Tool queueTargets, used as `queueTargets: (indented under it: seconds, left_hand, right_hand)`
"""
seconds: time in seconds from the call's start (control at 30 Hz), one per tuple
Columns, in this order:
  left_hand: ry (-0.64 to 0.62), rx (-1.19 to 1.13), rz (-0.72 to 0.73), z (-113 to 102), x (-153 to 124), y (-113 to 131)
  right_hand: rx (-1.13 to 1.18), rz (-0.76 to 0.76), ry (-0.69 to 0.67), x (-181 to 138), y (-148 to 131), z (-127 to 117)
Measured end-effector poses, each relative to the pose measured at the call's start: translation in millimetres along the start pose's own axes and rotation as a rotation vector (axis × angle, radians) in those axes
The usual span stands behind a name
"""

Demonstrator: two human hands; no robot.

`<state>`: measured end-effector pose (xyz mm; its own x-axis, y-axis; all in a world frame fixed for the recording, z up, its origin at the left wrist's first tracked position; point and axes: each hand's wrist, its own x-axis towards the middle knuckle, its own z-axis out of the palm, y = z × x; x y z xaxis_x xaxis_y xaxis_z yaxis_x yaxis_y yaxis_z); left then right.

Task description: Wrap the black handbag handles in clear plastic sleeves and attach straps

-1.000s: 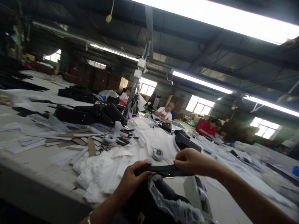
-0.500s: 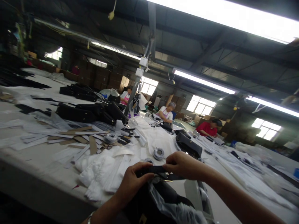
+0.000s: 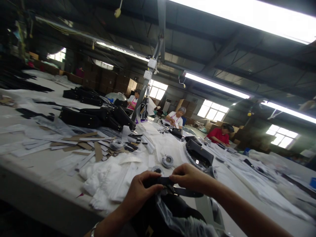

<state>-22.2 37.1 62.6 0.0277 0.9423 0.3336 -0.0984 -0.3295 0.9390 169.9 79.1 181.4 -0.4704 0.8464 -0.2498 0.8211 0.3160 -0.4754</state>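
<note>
A black strap [image 3: 164, 180] runs between my two hands above a black bag [image 3: 148, 215] at the bottom of the view. My left hand [image 3: 140, 189] is closed on the strap's left part, thumb below and fingers above. My right hand [image 3: 186, 177] pinches the strap from the right. A loose strap length [image 3: 189, 192] hangs below my right hand. Clear plastic wrap [image 3: 177, 220] lies over the bag's opening. Just beyond my hands sits a coil of grey cord wrapped in plastic [image 3: 167, 161].
White wrapping sheets [image 3: 108, 184] and cardboard strips [image 3: 98, 151] cover the table to the left, with black bags [image 3: 93, 118] behind. Another black bag [image 3: 199, 153] stands ahead on the right. A metal post [image 3: 142, 98] rises mid-table. Several people work at the far side.
My right hand has shifted slightly left along the strap, closer to my left hand. The loose strap end below it now shows more. My left hand stays nearly in place.
</note>
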Motion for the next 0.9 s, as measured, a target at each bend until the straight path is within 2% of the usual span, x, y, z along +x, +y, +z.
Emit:
queueTargets:
  seconds: [0.1,0.3,0.37,0.43,0.53,0.63,0.73,0.9]
  left_hand:
    - [-0.012,0.022,0.032,4,1,-1]
    - [0.042,0.064,-0.002,2,4,-1]
    - [-0.011,0.066,0.005,-4,4,3]
    - [-0.117,0.063,0.014,-10,4,8]
    - [-0.203,0.071,0.015,-18,4,15]
    - [-0.117,0.133,0.011,-22,4,20]
    - [-0.025,0.167,-0.004,-24,3,20]
    - [-0.011,-0.038,-0.104,-24,2,17]
  right_hand:
    - [-0.001,-0.035,0.022,3,-4,9]
    - [-0.282,-0.123,0.136,-1,-23,18]
    - [-0.389,-0.19,0.242,-6,-26,20]
    - [-0.441,-0.241,0.318,-9,-28,22]
    - [-0.417,-0.258,0.235,-8,-30,22]
    - [-0.381,-0.272,0.14,-5,-31,19]
    - [-0.377,-0.296,0.118,-4,-33,17]
    - [-0.427,-0.299,0.165,-7,-39,20]
